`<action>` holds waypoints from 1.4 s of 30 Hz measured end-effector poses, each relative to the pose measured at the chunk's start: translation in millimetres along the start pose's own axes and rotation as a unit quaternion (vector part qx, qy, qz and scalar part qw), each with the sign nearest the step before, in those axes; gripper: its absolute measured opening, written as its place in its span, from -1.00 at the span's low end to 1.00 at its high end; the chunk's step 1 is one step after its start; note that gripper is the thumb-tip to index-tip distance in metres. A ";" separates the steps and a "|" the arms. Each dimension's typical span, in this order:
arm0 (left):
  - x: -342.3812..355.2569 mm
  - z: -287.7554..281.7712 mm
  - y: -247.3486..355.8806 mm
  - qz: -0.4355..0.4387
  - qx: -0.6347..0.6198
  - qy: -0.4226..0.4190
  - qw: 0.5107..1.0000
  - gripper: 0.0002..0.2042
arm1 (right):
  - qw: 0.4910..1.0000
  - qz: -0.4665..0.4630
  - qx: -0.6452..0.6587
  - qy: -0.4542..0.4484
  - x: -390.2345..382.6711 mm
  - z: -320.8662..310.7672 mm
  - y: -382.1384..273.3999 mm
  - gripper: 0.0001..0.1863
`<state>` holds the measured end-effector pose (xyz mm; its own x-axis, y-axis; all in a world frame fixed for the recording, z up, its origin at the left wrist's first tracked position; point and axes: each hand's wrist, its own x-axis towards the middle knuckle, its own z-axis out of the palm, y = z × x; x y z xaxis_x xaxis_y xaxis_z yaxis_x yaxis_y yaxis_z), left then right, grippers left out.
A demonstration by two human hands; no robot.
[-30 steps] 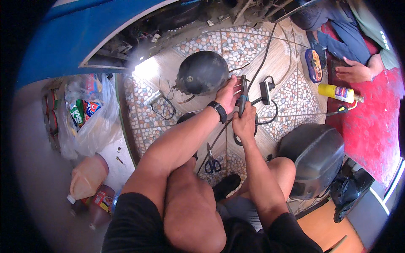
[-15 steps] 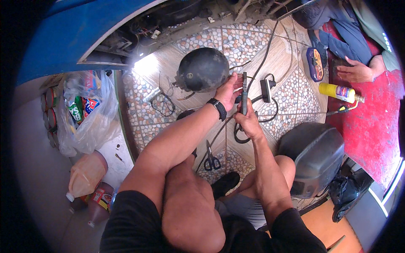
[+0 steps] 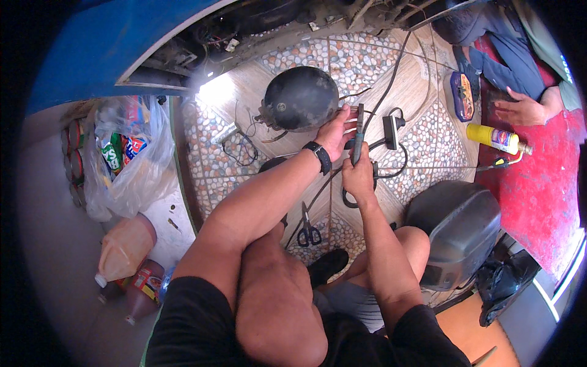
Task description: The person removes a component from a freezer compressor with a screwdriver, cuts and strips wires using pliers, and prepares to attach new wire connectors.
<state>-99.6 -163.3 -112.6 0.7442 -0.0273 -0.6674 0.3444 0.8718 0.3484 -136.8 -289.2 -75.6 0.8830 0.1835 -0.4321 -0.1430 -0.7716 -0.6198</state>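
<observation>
Right hand [image 3: 359, 176]: fingers wrapped around the handles of a pair of pliers [image 3: 358, 138], head directed away from the body. Left hand [image 3: 334, 136]: just beside and left of the pliers, fingers extended toward the tool's head; whether they pinch anything cannot be determined. The hands are close together.

Adjacent to the left hand, on its far side, lies a rounded black vessel [image 3: 299, 98], surface soiled. Just right of the pliers is a black and white power block [image 3: 390, 131] with a dark cable. Scissors [image 3: 307, 226] lie on the tiled floor, nearer the body than both hands.

Farther right, toward the body: a large black casing [image 3: 455, 229]. Well right of the hands: a yellow canister [image 3: 491, 136] and, beyond it, another person's hand [image 3: 524, 109], fingers spread. Well left: a clear plastic bag [image 3: 142, 191] containing coloured packets.
</observation>
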 end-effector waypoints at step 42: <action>5.1 -14.6 -1.0 -0.035 0.076 -0.007 0.996 -0.41 | 0.658 0.143 0.693 -0.258 -2.9 -7.0 11.1 -0.64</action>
<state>-104.5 -157.2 -126.0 0.7229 -0.0934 -0.6846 0.4776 0.7835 0.3974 -137.8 -302.6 -76.6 0.5131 0.6087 -0.6051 -0.8563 0.4112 -0.3123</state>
